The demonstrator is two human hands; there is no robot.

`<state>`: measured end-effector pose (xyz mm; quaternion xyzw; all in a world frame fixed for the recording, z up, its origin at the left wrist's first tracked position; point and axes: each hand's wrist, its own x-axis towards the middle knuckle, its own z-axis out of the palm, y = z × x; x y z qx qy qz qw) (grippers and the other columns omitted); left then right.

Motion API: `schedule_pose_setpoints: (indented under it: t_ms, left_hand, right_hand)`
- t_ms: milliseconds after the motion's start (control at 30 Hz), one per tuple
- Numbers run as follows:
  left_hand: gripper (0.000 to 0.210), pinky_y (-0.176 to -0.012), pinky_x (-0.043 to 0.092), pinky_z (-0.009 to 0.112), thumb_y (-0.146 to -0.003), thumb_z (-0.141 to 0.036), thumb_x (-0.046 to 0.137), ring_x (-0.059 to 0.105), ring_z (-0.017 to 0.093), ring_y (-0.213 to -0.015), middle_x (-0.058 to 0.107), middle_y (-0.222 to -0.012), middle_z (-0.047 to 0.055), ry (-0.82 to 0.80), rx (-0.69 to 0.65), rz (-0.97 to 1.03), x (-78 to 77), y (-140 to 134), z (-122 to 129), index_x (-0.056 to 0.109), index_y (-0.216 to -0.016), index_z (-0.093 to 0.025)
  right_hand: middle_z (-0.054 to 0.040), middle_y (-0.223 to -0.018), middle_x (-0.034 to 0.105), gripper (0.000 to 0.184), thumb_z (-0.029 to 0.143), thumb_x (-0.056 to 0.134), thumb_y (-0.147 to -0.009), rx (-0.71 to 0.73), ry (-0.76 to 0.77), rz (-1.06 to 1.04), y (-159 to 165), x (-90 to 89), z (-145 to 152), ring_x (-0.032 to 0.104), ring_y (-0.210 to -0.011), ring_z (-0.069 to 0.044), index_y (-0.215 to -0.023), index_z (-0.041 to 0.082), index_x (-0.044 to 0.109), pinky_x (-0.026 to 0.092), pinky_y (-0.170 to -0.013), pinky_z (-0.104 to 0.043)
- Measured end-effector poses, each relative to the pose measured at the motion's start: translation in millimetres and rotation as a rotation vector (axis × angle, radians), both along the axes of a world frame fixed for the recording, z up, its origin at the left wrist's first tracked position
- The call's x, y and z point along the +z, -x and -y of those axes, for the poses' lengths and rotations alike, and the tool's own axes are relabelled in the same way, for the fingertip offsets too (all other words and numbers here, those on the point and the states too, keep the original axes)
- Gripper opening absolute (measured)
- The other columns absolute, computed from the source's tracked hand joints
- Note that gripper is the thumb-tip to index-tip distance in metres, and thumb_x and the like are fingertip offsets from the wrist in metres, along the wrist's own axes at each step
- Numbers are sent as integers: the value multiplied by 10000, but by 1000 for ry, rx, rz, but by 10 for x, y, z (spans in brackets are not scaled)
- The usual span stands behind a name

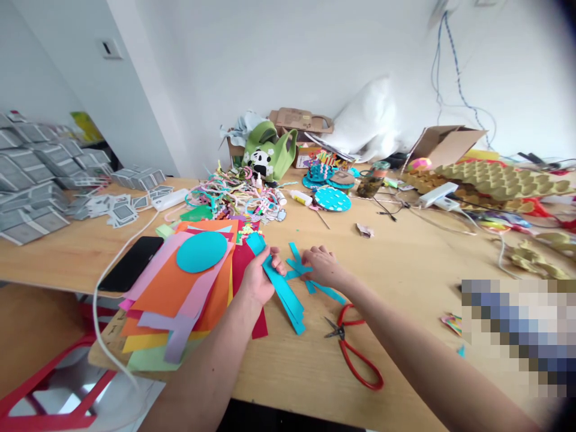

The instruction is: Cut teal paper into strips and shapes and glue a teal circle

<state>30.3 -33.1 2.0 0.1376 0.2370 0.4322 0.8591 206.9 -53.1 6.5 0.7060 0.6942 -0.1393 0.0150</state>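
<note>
A bundle of blue paper strips [284, 295] lies across my left hand [263, 273], the thumb and fingers closed around it. To its right, my right hand [324, 265] is low over loose blue paper strips [294, 261] on the table, its fingers bent down and closed on one of them; the fingertips are partly hidden. Just below that hand lies a pair of scissors [342, 331] with red handles, blades slightly apart. Left of my left hand, a blue paper circle [202, 251] rests on a stack of coloured paper sheets [157, 288].
A black phone [131, 263] and a white cable [95, 312] lie at the left. Behind are a heap of colourful craft strips [229, 195], a green panda bag [269, 157] and a dotted blue disc [332, 199]. Egg-carton trays [504, 180] stand at the right.
</note>
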Motion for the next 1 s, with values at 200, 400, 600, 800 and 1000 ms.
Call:
schedule_pose_setpoints:
  t_ms: [200,400,600,800,1000]
  left_hand:
    - [280,-479,354,199,-923,-259,464,412,86,-469,405,-494,-23,7,-9,14,4,-5,-2,603,-731,-110]
    - [280,-477,346,196,-924,-260,462,414,88,-473,398,-497,-24,5,-8,29,13,9,1,601,-731,-113]
    - [293,-481,348,200,-931,-252,441,410,90,-472,394,-496,-23,4,-16,25,35,7,8,597,-725,-114]
    - [308,-479,336,205,-939,-253,421,397,89,-463,386,-488,-25,-2,-30,31,68,9,14,599,-729,-117]
    - [301,-481,332,205,-937,-251,427,402,89,-467,389,-493,-23,-13,-37,45,56,9,18,600,-730,-117]
  right_hand:
    - [-119,-1046,634,189,273,700,-745,-34,32,-29,29,-12,40,505,-1075,-295,-906,177,681,368,-830,-348]
    - [-79,-905,681,135,197,626,-777,-23,64,-161,-67,15,-29,603,-846,-196,-900,150,656,409,-674,-257]
    - [-31,-907,680,222,176,615,-781,118,91,-259,-189,182,-66,610,-778,-136,-1003,164,613,411,-621,-203]
    - [-73,-910,674,308,143,689,-701,250,133,-134,-16,83,-32,589,-930,-240,-1006,179,659,394,-781,-303]
    - [-140,-1041,623,182,167,697,-680,297,139,-53,15,64,-34,523,-1063,-317,-862,163,680,380,-821,-348]
